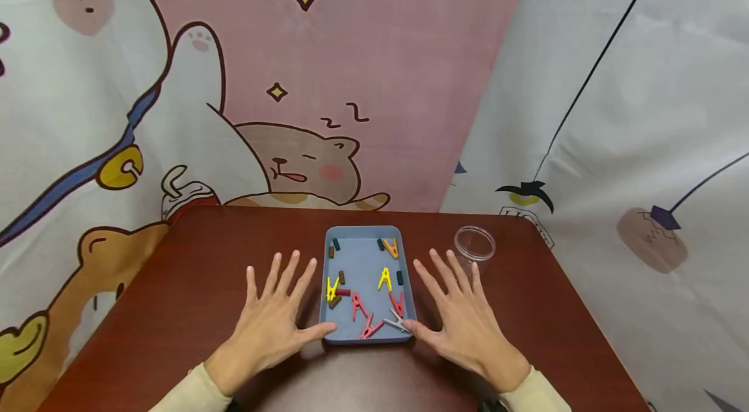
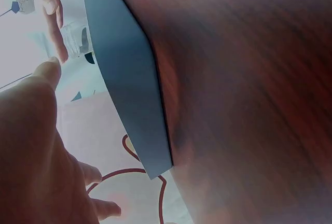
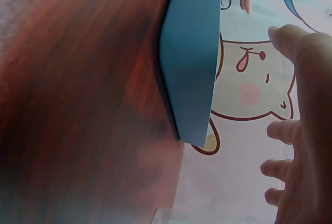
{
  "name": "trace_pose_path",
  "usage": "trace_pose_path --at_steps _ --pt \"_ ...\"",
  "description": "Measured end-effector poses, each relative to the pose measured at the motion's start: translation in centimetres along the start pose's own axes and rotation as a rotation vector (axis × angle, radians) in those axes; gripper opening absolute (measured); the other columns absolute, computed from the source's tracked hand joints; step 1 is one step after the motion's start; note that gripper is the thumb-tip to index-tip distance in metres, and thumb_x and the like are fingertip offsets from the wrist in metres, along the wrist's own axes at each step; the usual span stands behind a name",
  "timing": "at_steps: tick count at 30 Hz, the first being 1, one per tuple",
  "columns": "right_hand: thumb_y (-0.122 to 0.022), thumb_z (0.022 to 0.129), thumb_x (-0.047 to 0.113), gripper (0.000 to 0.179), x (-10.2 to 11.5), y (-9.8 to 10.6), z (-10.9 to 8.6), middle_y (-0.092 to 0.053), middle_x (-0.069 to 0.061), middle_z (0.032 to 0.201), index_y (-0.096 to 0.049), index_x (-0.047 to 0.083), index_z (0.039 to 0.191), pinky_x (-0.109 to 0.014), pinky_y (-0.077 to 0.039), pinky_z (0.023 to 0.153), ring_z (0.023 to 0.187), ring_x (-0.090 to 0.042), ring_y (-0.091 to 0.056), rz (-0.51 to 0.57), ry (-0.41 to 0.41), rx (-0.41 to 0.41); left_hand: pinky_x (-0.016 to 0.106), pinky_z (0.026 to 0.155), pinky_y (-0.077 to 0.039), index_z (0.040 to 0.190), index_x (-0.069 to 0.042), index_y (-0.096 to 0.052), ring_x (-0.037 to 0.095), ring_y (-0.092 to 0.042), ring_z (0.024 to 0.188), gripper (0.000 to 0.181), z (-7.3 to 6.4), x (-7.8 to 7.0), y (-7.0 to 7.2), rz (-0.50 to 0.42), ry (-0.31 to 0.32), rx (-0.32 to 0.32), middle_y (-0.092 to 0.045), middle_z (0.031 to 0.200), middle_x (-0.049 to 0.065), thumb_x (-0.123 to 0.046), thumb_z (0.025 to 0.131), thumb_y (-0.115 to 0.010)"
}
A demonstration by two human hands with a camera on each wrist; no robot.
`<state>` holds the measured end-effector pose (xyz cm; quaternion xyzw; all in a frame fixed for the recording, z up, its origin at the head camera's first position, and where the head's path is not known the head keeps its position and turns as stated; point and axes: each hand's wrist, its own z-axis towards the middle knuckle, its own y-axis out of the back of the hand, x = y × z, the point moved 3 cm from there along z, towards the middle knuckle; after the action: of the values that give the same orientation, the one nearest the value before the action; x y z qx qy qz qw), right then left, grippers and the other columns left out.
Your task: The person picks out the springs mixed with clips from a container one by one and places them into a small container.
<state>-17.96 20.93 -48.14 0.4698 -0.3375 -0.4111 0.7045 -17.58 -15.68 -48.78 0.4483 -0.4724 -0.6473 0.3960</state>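
Note:
A blue-grey tray (image 1: 363,256) lies on the table between my two hands. My left hand (image 1: 266,327) is spread flat with straight fingers at the tray's left side, its thumb over the near left corner. On the other side, my right hand (image 1: 471,327) has its fingers spread too, the thumb over the near right corner by a grey clip (image 1: 396,322). Both hands hold nothing. Inside the tray are yellow clips (image 1: 384,279), red clips (image 1: 358,305), an orange clip (image 1: 391,247) and several small dark ridged pieces (image 1: 342,277). The wrist views show only the tray's outer wall (image 2: 127,73).
A clear round plastic container (image 1: 474,243) stands at the back right of the brown table (image 1: 234,236), just beyond my right fingertips. Behind the table hangs a cartoon-printed cloth (image 1: 380,74), which also runs down the right side.

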Motion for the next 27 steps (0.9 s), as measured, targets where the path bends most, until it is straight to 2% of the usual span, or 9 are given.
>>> trace_pose_path --at_steps 7,16,27 --pt "-0.077 0.097 0.077 0.104 0.5 -0.1 0.8 -0.041 -0.013 0.189 -0.045 0.027 0.182 -0.087 -0.028 0.134 0.177 -0.047 -0.034 0.005 0.031 -0.033 0.090 0.137 -0.002 0.188 -0.031 -0.026 0.049 -0.012 0.184 0.121 0.1 -0.1 -0.2 -0.037 -0.006 0.019 -0.019 0.197 0.011 -0.093 0.094 -0.069" --pt "-0.079 0.100 0.072 0.097 1.5 -0.1 2.6 -0.042 -0.014 0.189 -0.050 0.023 0.179 -0.082 -0.030 0.138 0.178 -0.046 -0.036 0.043 0.062 0.010 0.090 0.138 -0.005 0.188 -0.029 -0.027 0.049 -0.013 0.184 0.121 0.3 -0.3 -1.2 -0.044 -0.020 0.070 -0.019 0.197 0.011 -0.095 0.094 -0.067" --pt "-0.086 0.099 0.061 0.091 2.6 -0.5 4.7 -0.048 -0.014 0.185 -0.056 0.020 0.175 -0.077 -0.039 0.136 0.174 -0.046 -0.042 0.067 0.135 0.071 0.090 0.138 -0.006 0.188 -0.026 -0.028 0.048 -0.014 0.184 0.122 0.5 -0.1 -2.1 -0.050 -0.029 0.107 -0.020 0.197 0.010 -0.096 0.095 -0.064"
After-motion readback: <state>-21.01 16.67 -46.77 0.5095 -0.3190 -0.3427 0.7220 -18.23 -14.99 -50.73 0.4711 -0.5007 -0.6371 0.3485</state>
